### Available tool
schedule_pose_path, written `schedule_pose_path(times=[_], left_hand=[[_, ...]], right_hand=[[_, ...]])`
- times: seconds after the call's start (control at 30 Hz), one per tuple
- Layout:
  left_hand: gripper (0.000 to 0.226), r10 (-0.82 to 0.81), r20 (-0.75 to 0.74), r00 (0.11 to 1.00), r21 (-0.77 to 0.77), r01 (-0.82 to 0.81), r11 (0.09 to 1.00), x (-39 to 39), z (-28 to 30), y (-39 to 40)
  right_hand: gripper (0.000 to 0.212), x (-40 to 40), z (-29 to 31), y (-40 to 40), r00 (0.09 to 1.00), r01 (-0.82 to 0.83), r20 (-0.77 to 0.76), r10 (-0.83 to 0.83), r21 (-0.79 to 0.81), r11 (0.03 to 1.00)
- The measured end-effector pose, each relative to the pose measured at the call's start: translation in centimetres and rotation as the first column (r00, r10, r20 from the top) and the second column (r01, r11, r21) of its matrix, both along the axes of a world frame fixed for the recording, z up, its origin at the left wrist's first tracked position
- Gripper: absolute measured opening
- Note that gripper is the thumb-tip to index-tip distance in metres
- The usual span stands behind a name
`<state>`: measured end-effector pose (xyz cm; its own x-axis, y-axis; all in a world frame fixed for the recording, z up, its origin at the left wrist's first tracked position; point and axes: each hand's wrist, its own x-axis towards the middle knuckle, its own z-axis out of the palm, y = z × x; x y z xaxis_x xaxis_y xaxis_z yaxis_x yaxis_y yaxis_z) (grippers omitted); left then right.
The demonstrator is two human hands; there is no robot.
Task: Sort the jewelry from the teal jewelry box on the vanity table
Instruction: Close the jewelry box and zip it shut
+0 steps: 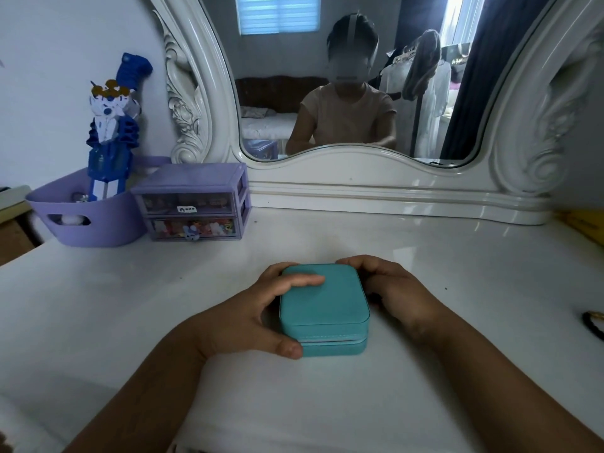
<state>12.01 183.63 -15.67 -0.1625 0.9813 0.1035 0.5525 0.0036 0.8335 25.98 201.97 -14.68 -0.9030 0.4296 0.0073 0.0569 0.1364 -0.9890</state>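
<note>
A square teal jewelry box (325, 305) with rounded corners lies closed on the white vanity table (457, 263), near its front middle. My left hand (258, 315) grips the box's left side, fingers over the lid and thumb against the front corner. My right hand (392, 289) wraps the right side and back corner. No jewelry shows; the box's inside is hidden.
A purple two-drawer organizer (196, 204) and a purple basket (85, 217) holding a blue-white toy (111, 125) stand at the back left. An ornate white mirror (353, 93) spans the back. A black-and-gold band (593, 323) lies at the right edge.
</note>
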Motion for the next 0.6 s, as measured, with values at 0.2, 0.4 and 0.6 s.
schedule_pose_path(times=[0.2, 0.4, 0.6], left_hand=[[0.084, 0.037, -0.038, 0.999, 0.045, -0.035, 0.998, 0.1, -0.3, 0.2], [0.081, 0.068, -0.04, 0.997, 0.074, -0.065, 0.995, 0.3, -0.3, 0.4], [0.079, 0.062, -0.041, 0.997, 0.073, -0.059, 0.996, 0.2, -0.4, 0.5]], right_hand=[[0.039, -0.2, -0.4, 0.7, 0.998, -0.046, 0.051, 0.039, 0.148, 0.988], [0.019, -0.6, -1.0, 1.3, 0.989, 0.125, 0.007, -0.145, 0.473, 0.872], [0.018, -0.5, -1.3, 1.8, 0.995, 0.101, -0.036, -0.098, 0.568, 0.817]])
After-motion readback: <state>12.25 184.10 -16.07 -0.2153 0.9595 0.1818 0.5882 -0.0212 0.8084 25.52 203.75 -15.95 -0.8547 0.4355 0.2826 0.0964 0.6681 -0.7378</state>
